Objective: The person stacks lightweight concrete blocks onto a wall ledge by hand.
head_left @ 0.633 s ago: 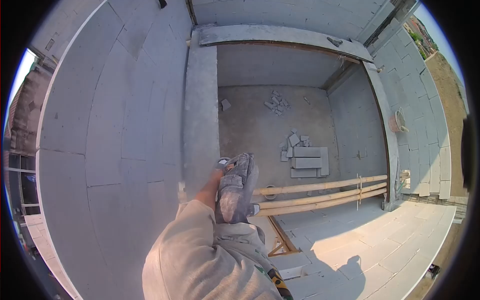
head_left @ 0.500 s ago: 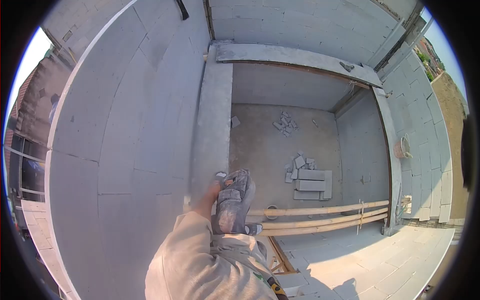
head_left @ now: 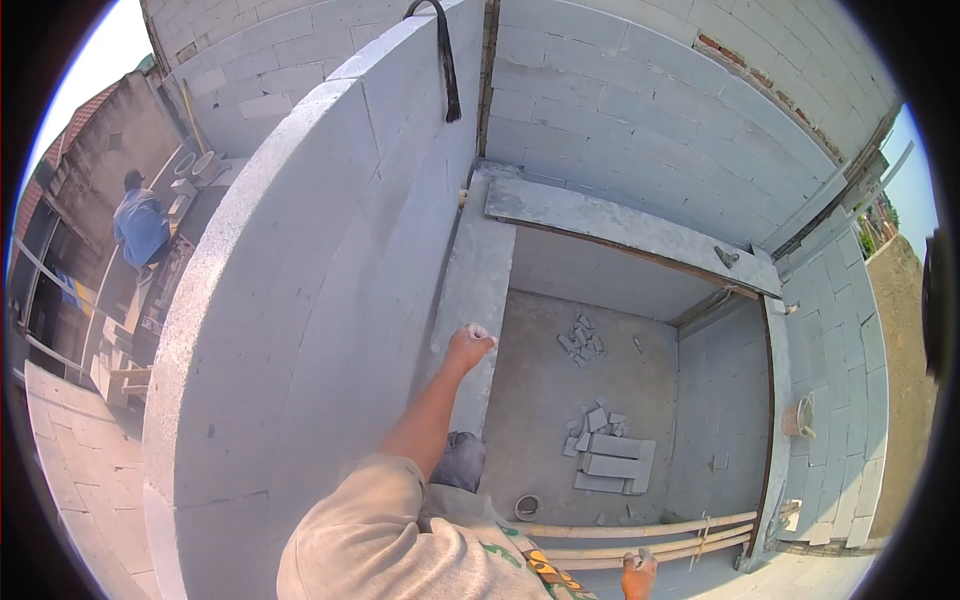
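Observation:
My left hand (head_left: 472, 346), its fingers curled and pale with dust, reaches forward above the narrow grey concrete ledge (head_left: 467, 290) along the block wall. Nothing shows in it. Low in the view, my right hand (head_left: 638, 574) is also curled, near the bamboo poles (head_left: 640, 531) that span the opening; I see nothing in it, and its fingertips look grey with dust. My dusty trouser knee (head_left: 461, 462) shows below the left forearm.
A tall block wall (head_left: 290, 290) rises on the left, with a black strap (head_left: 449, 80) over its top. Below the ledge's open edge lie blocks (head_left: 612, 462), rubble (head_left: 582, 341) and a bucket (head_left: 528, 508). Another bucket (head_left: 798, 417) hangs at right. A person in blue (head_left: 142, 222) works beyond the wall.
The view has tilted up and shifted, bringing the wall's top and the other person into clearer sight. My left forearm has swung forward and up, and my right hand has come into view.

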`<action>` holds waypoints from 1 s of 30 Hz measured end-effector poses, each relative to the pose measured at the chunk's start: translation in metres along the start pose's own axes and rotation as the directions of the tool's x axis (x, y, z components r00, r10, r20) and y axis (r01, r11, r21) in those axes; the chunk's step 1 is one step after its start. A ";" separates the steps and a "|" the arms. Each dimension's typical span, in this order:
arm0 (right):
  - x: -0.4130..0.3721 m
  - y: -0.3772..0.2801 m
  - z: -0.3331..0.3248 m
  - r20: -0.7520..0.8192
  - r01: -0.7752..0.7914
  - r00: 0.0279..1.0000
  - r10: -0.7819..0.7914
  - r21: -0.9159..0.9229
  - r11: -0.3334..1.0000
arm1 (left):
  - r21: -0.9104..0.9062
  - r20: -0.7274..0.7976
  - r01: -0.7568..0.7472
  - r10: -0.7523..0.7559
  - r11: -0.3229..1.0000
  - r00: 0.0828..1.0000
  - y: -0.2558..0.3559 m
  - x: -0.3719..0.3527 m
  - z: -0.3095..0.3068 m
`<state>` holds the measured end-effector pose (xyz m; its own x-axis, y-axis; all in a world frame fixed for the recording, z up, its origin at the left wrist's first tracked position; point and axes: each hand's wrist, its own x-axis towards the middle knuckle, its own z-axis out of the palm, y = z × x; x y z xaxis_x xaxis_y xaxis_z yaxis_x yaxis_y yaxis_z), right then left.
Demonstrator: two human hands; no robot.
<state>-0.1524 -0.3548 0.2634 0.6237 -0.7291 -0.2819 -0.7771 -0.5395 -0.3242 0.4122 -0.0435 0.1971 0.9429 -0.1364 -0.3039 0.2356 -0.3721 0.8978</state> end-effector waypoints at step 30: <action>0.496 -0.438 0.059 0.150 0.096 0.983 -0.107 0.079 0.992 | -0.355 -0.472 -0.658 0.480 0.664 0.739 0.564 0.335 -0.250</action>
<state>0.5019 -0.4551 0.2122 0.7091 -0.5957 -0.3773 -0.7043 -0.5721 -0.4203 0.9198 -0.0690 0.6811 0.9214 0.1536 0.3570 -0.3804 0.1687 0.9093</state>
